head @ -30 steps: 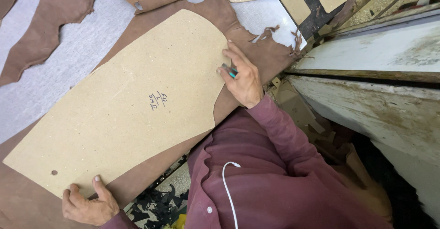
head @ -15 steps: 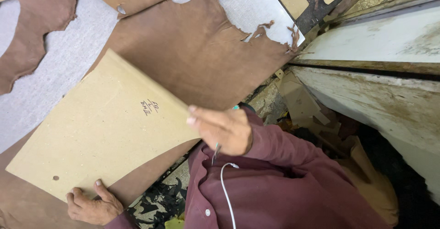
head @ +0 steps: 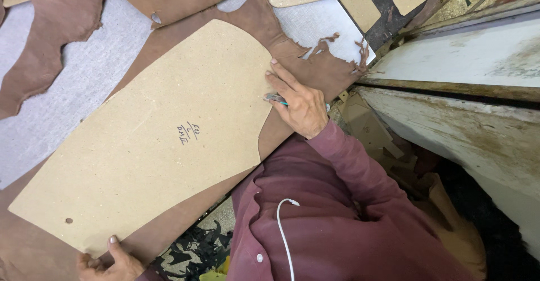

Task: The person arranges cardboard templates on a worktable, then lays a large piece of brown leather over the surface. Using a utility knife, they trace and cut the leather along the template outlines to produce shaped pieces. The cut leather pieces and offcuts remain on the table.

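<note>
big tan fibreboard pattern template (head: 152, 140) lies flat on brown leather hide (head: 306, 70), small handwritten mark near its middle | right hand (head: 298, 101) at 2 o'clock edge, grip closed on a thin teal-tipped pen (head: 277, 99) | left hand (head: 109, 264) at 7 o'clock, thumb pressing the corner, fingers curled under the hide's edge | grey surface (head: 67, 101) at 10 o'clock

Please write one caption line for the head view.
Right hand holds a pen at the template edge on leather; left hand steadies it.
</note>
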`<state>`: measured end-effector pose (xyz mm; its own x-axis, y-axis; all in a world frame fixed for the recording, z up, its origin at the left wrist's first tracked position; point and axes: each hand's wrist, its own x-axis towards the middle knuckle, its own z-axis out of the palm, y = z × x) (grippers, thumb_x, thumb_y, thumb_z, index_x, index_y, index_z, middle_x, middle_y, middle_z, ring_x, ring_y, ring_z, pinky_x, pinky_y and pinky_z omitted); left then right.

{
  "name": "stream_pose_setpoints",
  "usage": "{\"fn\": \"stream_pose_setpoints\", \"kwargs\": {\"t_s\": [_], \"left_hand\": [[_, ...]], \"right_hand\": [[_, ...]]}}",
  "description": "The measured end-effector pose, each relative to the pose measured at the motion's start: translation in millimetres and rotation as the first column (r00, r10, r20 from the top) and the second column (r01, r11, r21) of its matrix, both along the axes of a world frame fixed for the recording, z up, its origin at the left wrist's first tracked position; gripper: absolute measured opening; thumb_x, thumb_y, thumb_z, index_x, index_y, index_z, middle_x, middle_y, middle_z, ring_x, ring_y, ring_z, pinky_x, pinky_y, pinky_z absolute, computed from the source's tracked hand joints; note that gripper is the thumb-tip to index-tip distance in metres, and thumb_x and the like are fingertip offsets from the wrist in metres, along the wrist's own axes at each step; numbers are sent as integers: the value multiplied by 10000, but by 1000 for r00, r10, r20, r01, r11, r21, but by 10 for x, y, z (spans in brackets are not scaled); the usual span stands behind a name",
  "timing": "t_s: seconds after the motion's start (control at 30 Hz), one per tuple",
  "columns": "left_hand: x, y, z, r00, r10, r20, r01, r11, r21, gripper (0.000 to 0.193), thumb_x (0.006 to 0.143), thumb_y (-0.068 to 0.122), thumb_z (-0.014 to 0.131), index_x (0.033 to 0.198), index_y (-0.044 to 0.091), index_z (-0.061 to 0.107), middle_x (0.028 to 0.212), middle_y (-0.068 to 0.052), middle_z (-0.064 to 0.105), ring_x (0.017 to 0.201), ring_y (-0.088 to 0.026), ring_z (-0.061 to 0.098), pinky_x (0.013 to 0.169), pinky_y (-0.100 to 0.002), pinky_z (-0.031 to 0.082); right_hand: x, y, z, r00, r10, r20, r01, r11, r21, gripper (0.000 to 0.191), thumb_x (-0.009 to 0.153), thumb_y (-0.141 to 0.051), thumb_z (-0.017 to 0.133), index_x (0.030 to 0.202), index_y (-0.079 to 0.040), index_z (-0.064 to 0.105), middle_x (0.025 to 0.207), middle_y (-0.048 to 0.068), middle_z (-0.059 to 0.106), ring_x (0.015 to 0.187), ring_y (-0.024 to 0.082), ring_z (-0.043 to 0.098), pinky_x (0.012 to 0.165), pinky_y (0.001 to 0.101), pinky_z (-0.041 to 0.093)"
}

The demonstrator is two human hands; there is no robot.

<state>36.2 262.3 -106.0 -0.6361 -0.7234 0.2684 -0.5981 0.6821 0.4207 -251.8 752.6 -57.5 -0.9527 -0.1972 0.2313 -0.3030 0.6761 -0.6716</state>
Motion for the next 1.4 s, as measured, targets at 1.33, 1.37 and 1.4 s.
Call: {"fn": "stream_pose_setpoints", "kwargs": {"t_s": [1.33,1.37,1.4], "left_hand": [[110,-142,-47,958,83,-274,-45,989,142,641,830,54,916,1418,70,662,1291,-66,725,1040,-190,572,882,-336,511],[113,-146,-26,957,81,-277,-44,990,137,646,819,43,912,1412,62,658,1283,-68,723,1013,-189,559,881,-339,503],[117,-146,-3,957,75,-280,-38,990,134,651,807,31,907,1407,53,654,1275,-70,721,987,-188,545,881,-341,496]], "right_hand": [[-155,-67,81,972,187,139,-203,973,113,608,889,-152,847,1438,4,638,1563,245,544,1431,347,571,1151,397,493],[-150,-75,95,970,196,142,-213,970,113,616,886,-149,847,1443,4,635,1568,245,540,1445,341,562,1166,395,485],[-144,-84,104,969,201,146,-218,969,116,623,883,-145,848,1449,3,632,1573,245,536,1458,335,553,1181,393,477]]}}
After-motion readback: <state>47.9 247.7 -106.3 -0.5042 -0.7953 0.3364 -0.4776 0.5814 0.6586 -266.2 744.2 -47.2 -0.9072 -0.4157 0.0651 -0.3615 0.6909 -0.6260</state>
